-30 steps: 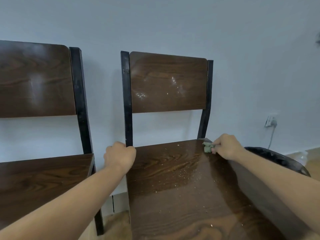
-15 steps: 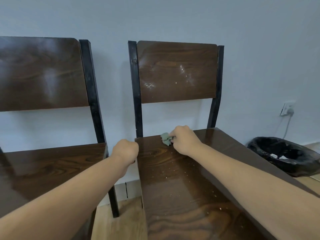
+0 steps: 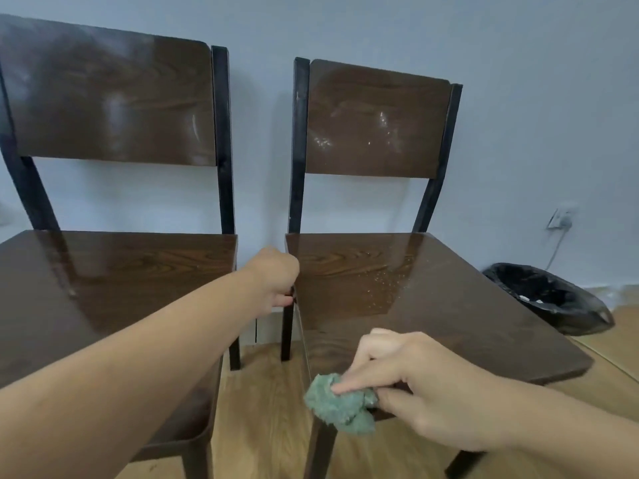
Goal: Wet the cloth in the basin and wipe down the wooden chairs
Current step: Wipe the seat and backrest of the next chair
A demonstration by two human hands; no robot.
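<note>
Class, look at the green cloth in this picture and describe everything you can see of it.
The green cloth is small, fuzzy and crumpled into a wad, a dull grey-green. It looks like soft fibrous fabric; whether it is wet cannot be told. The right hand pinches it, forefinger pressed on top, at the front left corner of the right chair's seat, partly overhanging the edge.
</note>
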